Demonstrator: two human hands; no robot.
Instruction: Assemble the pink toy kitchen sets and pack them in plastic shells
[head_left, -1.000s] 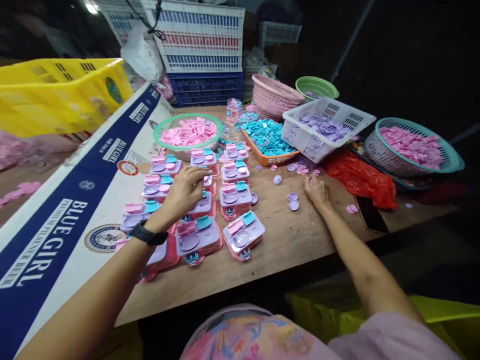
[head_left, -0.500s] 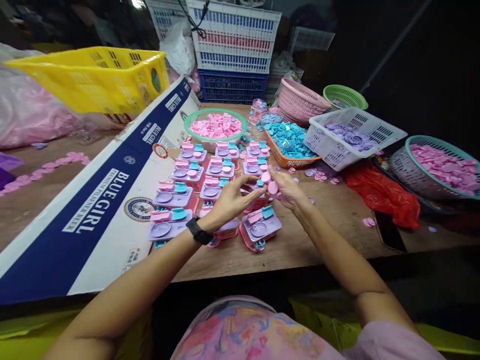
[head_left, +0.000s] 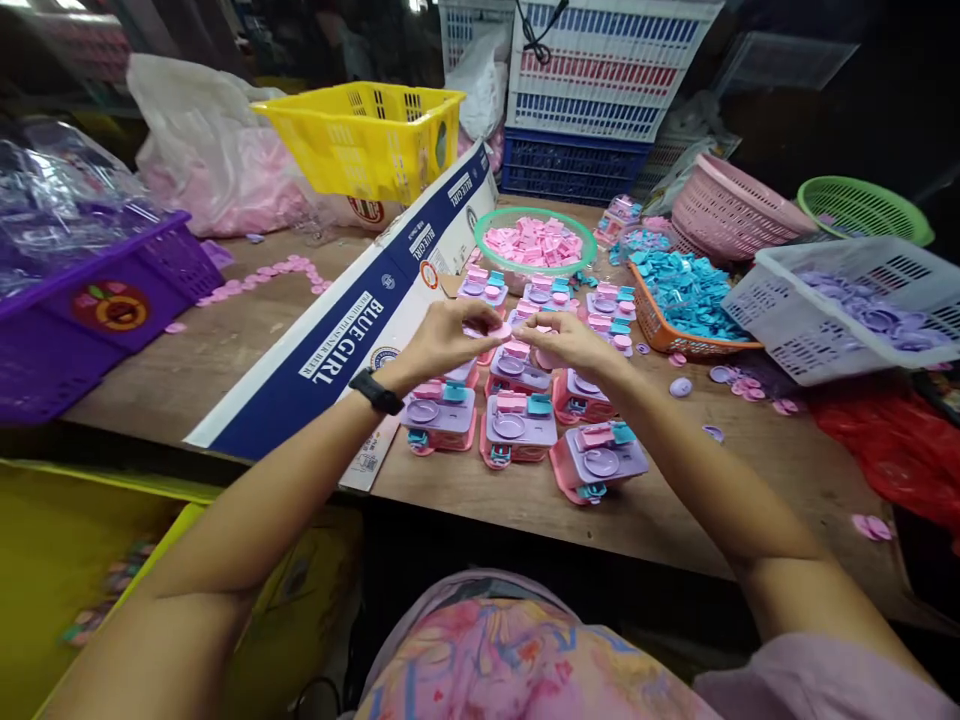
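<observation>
Both hands are raised over rows of small toy units with purple tops, pink and blue parts and pink bases. My left hand (head_left: 442,340), with a black watch on its wrist, pinches a small pink round piece (head_left: 495,333). Close beside it, my right hand (head_left: 574,342) has its fingertips bent together at that piece. More pink shows under the right fingers, partly hidden by them. The nearest toy units, such as the front right toy unit (head_left: 600,462), have a purple dish, a pink block and a blue block on top.
A green-rimmed basket (head_left: 589,262) of pink parts stands behind the units. To the right are an orange basket (head_left: 660,335) of blue parts and a white basket (head_left: 780,320) of purple parts. A printed cardboard sheet (head_left: 345,335), purple crate (head_left: 142,310) and yellow crate (head_left: 360,150) lie left.
The view has swung left, bringing the purple crate in. My hands have come together over units further left, and the pink round piece is now between the left fingertips.
</observation>
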